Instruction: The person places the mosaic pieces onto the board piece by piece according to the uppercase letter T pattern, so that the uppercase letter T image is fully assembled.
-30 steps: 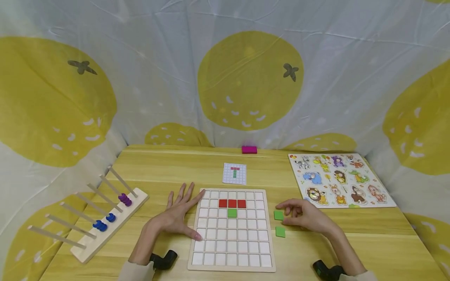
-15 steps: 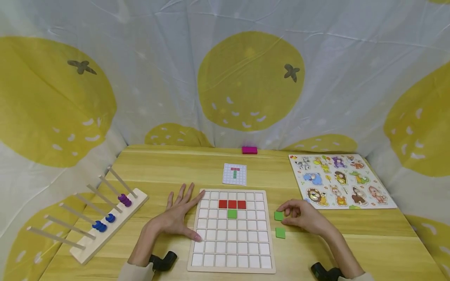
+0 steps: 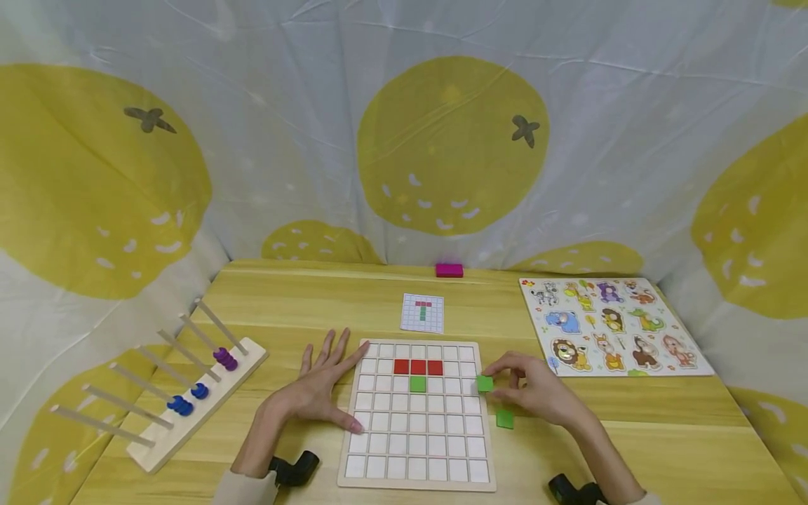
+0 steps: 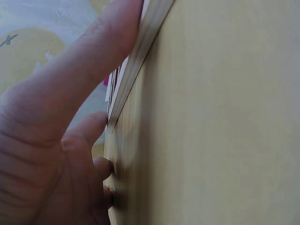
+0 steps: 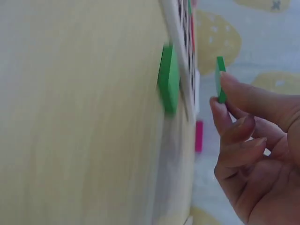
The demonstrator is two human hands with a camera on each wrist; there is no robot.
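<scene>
My right hand [image 3: 533, 389] pinches a green square tile [image 3: 485, 384] between thumb and forefinger, over the right edge of a wooden grid board [image 3: 435, 484]. In the right wrist view that tile [image 5: 220, 79] is held up off the table. A second green tile [image 3: 504, 419] lies on the table just right of the board. My left hand [image 3: 318, 393] spreads along the board's left side, thumb and forefinger touching its frame. On the board, a row of red tiles [image 3: 418, 367] sits near the top, with one green tile [image 3: 418, 384] below the middle one.
Behind the board lies a pattern card [image 3: 422, 313] with a red and green T. A magenta block [image 3: 449, 271] stands at the back edge. To the left is a wooden peg rack [image 3: 151, 459] with blue and purple beads; at right, an animal puzzle board [image 3: 615, 326].
My right hand has lifted the upper loose green tile off the table and moved it left to the board's edge. The left hand has stayed in place.
</scene>
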